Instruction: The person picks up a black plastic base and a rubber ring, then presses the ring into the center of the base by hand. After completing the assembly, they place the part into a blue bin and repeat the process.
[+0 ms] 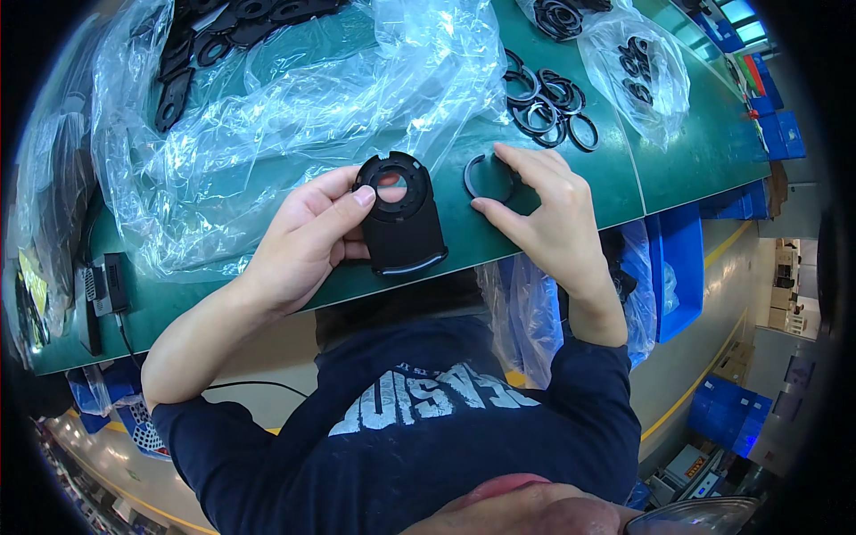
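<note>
My left hand grips a black plastic housing by its left side, thumb on the front face. The housing has a round end with a hole through it and a flat, wider lower end; a fingertip shows through the hole. To its right, my right hand pinches a thin black ring between thumb and index finger, a short gap away from the housing. More black rings lie in a loose heap on the table beyond my right hand.
Crumpled clear plastic sheeting covers much of the green table, with black plastic parts at the far left. A clear bag of small black parts lies far right. A blue bin stands beside the table edge. A small black device with a cable sits left.
</note>
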`<state>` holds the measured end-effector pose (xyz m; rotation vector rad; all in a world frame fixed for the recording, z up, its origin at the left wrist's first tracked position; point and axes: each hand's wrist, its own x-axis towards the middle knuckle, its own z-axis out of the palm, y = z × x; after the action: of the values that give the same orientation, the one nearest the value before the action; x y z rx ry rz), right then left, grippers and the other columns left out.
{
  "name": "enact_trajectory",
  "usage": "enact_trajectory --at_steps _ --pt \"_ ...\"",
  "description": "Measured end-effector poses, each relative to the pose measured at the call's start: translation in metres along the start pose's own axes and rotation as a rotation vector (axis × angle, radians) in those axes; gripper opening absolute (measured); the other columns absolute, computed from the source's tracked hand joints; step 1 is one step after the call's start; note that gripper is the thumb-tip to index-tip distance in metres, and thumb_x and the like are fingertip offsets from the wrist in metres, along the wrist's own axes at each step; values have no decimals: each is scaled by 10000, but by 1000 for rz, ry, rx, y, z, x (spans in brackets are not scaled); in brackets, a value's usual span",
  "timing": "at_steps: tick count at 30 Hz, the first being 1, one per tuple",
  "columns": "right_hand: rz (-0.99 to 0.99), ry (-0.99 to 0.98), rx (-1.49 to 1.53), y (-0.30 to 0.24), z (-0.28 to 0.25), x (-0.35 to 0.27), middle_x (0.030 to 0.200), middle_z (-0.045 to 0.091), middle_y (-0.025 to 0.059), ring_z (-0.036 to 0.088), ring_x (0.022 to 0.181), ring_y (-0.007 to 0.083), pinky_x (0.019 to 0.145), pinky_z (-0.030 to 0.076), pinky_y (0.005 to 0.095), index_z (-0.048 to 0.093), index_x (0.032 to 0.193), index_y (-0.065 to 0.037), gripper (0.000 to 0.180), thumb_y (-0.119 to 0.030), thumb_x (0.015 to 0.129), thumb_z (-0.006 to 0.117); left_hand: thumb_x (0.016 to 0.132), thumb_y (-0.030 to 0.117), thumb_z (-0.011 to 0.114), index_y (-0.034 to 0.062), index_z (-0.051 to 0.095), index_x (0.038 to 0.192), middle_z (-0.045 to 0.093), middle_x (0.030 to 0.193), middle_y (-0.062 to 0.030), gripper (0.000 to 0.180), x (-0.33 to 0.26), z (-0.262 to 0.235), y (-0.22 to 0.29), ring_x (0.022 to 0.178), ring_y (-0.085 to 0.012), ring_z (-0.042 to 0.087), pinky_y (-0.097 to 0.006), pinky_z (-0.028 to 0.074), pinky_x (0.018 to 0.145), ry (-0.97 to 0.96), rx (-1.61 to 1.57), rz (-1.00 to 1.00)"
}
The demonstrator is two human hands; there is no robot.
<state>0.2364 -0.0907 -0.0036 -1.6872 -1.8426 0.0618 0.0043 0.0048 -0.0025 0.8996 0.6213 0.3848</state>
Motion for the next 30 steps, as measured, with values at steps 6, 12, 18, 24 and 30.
enact_trajectory --at_steps 6,12,18,24,30 --pt "173 -41 373 -7 2 5 1014 627 155 607 934 223 827 472 301 567 1111 59 522 -64 640 755 943 199 464 -8 453 1227 589 1119 -107 352 -3 -5 0 975 -176 614 -332 532 818 20 92 10" --pt "138 47 737 -33 11 6 1046 619 138 603 939 181 832 477 288 554 1140 55 557 -44 638 774 944 163 458 -21 427 1267 573 1152 -104 373 0 -5 0 996 -187 607 -330 529 838 -86 34 -20" --pt "-120 49 348 -48 22 14 1036 619 161 602 925 227 796 491 298 565 1113 63 545 15 607 762 936 140 461 -20 399 1294 546 1194 -110 398 -2 -6 0 1048 -198 582 -340 506 885 -191 -64 2" --pt "-157 78 261 -53 25 16 1020 629 158 606 909 270 774 493 320 606 1058 31 492 -6 596 769 930 162 487 -2 414 1294 561 1161 -76 406 -2 -9 -3 985 -139 589 -265 514 807 -165 -13 6" --pt "-196 70 186 -55 28 16 1052 625 154 600 917 295 797 477 347 623 1021 9 452 -31 596 773 927 180 507 11 491 1243 594 1079 -19 358 -2 -8 -5 884 -49 570 -171 476 670 -109 106 43"
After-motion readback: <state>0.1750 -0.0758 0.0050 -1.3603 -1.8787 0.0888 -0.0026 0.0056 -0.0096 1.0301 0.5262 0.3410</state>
